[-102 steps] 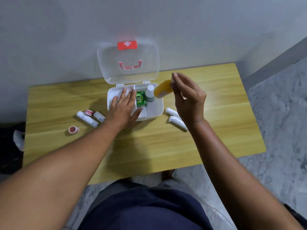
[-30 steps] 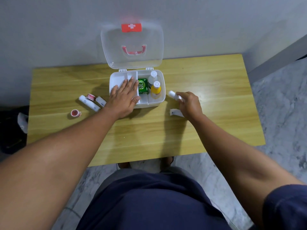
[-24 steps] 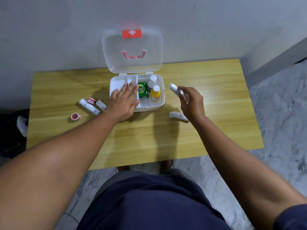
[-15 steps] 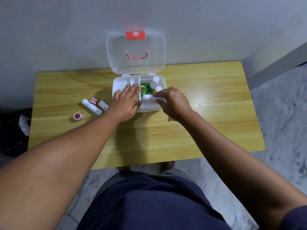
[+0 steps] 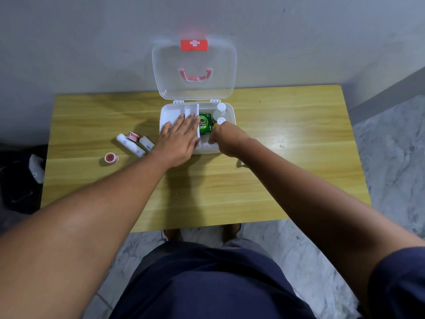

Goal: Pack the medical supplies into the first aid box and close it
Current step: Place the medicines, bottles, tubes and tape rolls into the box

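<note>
Change: the right hand (image 5: pixel 226 139) held a white bandage roll in the air to the right of the first aid box (image 5: pixel 232 116) a moment ago. It now reaches down into the box's front compartment.
Earlier change: the yellow bottle (image 5: pixel 220 122), once in that hand, now stands in the back right compartment, beside the clear bottle (image 5: pixel 221 108) and the green packet (image 5: pixel 204 124).
Left hand (image 5: pixel 179 139): unchanged. It lies flat with fingers straight, pressing on the left side of the box, apparently to steady it.
Right hand state: the fingers curl downward. It cannot be told whether they grip the roll or have let go.
Task meaning: one more item appears to be going in, so packing is partway done.
Left to pack: long bandage roll (image 5: pixel 130 145), short bandage roll (image 5: pixel 146 142), far tape roll (image 5: pixel 133 136) and near tape roll (image 5: pixel 111 158), all toward the left edge of the counter (image 5: pixel 299 134).
Lid (image 5: pixel 194 88): standing open against the wall, not yet closed.
Hidden: the roll in the box is covered by the right hand. A white item (image 5: pixel 240 162) just off the box's front right corner shows only a sliver behind the right forearm.
Unclear: the print on the rolls.
</note>
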